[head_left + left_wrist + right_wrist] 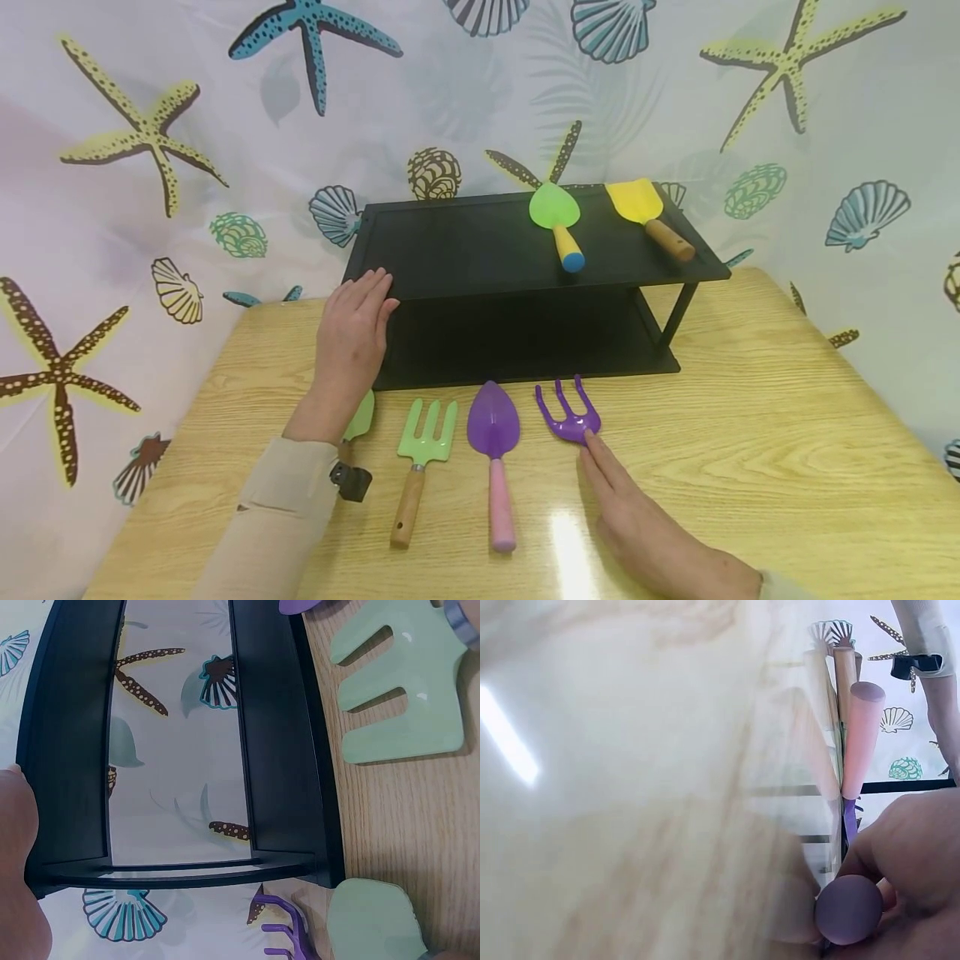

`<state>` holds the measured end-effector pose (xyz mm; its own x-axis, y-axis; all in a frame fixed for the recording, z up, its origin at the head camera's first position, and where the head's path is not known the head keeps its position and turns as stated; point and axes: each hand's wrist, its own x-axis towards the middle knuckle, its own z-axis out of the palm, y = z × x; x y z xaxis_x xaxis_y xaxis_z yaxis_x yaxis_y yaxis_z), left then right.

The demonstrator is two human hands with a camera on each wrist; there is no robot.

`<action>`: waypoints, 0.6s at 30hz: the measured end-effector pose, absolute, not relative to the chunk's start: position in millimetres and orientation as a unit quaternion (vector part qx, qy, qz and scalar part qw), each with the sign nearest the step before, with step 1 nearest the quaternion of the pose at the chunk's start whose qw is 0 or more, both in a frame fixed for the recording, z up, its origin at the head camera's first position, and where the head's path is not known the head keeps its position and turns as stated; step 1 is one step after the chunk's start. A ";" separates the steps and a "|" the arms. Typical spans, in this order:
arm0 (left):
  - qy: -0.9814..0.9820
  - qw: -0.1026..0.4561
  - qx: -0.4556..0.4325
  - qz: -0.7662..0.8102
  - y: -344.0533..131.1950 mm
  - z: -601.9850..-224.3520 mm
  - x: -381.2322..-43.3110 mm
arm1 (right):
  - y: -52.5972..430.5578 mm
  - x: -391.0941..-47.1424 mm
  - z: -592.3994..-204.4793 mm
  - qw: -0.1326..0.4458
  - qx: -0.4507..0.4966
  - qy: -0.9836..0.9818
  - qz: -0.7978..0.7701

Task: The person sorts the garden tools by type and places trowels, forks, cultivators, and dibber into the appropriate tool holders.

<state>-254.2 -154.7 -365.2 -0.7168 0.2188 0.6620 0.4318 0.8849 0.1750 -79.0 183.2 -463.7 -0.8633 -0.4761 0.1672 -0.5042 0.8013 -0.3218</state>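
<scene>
My left hand (352,333) rests on the left front corner of the black two-tier shelf (465,250), fingers extended. In the right hand (637,517) is the purple hand fork (573,425), lying on the table with its tines toward the shelf. The hand covers most of its handle; the handle's round end (849,909) shows between thumb and fingers in the right wrist view. Left of it lie a purple trowel (493,421) with a pink handle and a light green hand fork (427,437) with a wooden handle. My left forearm partly hides a green tool (362,417).
On the shelf's top lie a green trowel (555,207) with a yellow, blue-tipped handle and a yellow spade (636,200) with a wooden handle. The shelf stands at the back of the wooden table (787,442), against a cloth (465,100) printed with sea creatures.
</scene>
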 end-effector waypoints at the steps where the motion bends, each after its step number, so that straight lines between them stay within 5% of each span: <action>1: -0.913 0.331 -0.178 -0.161 -154.6 -365.1 -254.2 | 183.6 -79.0 -463.1 0.032 0.254 -0.948 0.188; 18: -0.915 0.329 -0.175 -0.154 -154.5 -364.6 -253.8 | 188.8 -81.5 -461.6 0.090 0.271 -0.942 0.178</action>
